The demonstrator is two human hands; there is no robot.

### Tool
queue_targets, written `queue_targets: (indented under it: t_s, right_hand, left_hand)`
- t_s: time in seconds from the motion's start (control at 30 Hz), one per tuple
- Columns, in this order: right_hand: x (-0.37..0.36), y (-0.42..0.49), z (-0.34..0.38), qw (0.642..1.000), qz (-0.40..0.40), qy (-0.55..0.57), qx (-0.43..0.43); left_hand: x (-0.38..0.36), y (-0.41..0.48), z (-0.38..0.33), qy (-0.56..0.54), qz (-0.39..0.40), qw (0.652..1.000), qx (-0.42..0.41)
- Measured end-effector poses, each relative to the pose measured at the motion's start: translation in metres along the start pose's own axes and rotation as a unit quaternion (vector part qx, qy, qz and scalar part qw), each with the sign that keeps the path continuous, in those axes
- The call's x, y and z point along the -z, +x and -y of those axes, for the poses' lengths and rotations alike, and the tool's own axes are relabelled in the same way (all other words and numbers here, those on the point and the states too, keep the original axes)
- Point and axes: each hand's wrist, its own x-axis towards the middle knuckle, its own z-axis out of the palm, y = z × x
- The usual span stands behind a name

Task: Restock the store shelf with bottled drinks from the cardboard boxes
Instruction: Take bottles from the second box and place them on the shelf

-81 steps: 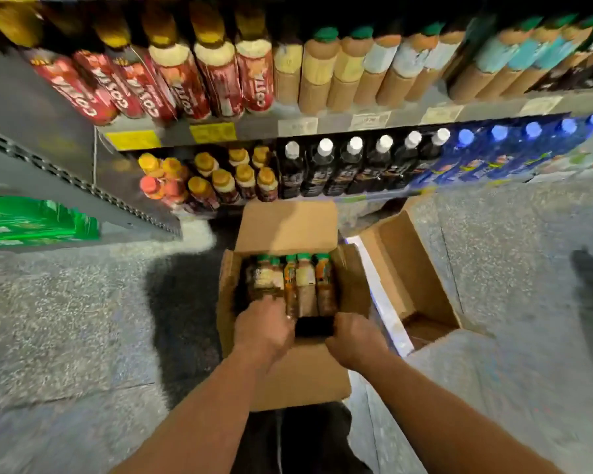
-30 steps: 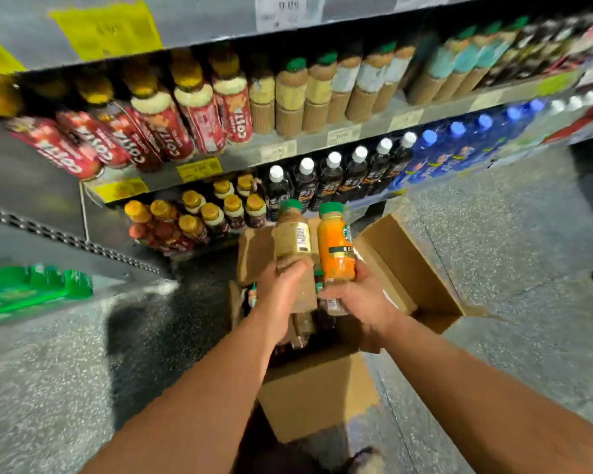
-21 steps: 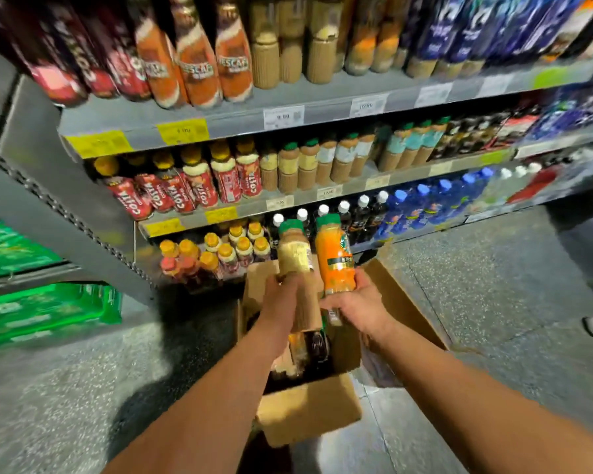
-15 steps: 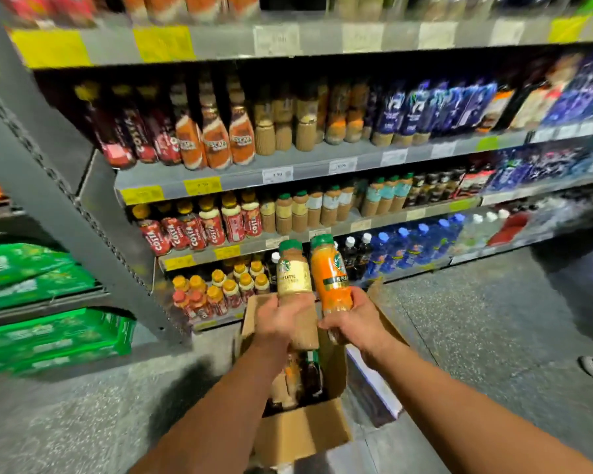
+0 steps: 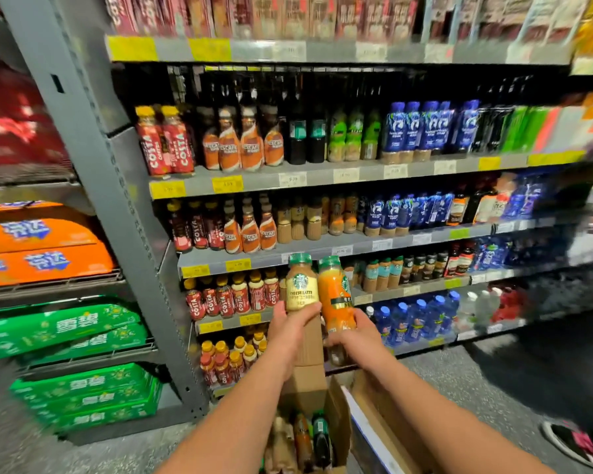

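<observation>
The left hand (image 5: 290,331) grips the latte bottle (image 5: 301,289) and the right hand (image 5: 356,336) the orange bottle (image 5: 334,295), both upright, side by side above the cardboard box (image 5: 305,384). The likely matching green-capped row (image 5: 384,273) lies far and right, nearer the right hand.

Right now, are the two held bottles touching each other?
Touching. The head view shows the latte bottle and orange bottle side by side, labels meeting with no gap.

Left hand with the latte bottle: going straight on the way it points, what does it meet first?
Likely the shelf holding the red Costa bottles and green-capped bottles; the latte bottle in the left hand would touch there first. Depth is unclear.
</observation>
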Motion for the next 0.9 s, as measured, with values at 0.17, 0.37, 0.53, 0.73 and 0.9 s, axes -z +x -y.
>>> queue_targets:
  t_s: [0.17, 0.37, 0.53, 0.73, 0.9]
  right_hand:
    - [0.0, 0.0, 0.027, 0.997, 0.0, 0.081, 0.001]
    - [0.002, 0.028, 0.051, 0.995, -0.015, 0.097, -0.001]
    - [-0.004, 0.057, 0.065, 0.991, -0.046, 0.121, -0.024]
    - [-0.005, 0.09, 0.065, 0.988, -0.077, 0.132, -0.036]
    - [0.002, 0.117, 0.056, 0.981, -0.098, 0.152, -0.065]
  left_hand:
    - [-0.004, 0.009, -0.018, -0.024, -0.007, 1.0, -0.006]
    - [-0.006, 0.045, -0.041, -0.02, 0.024, 0.999, -0.019]
    - [-0.003, 0.089, -0.058, 0.008, 0.061, 0.998, -0.017]
    - [-0.012, 0.131, -0.059, 0.021, 0.088, 0.996, -0.018]
    - [-0.029, 0.158, -0.051, 0.025, 0.092, 0.995, -0.011]
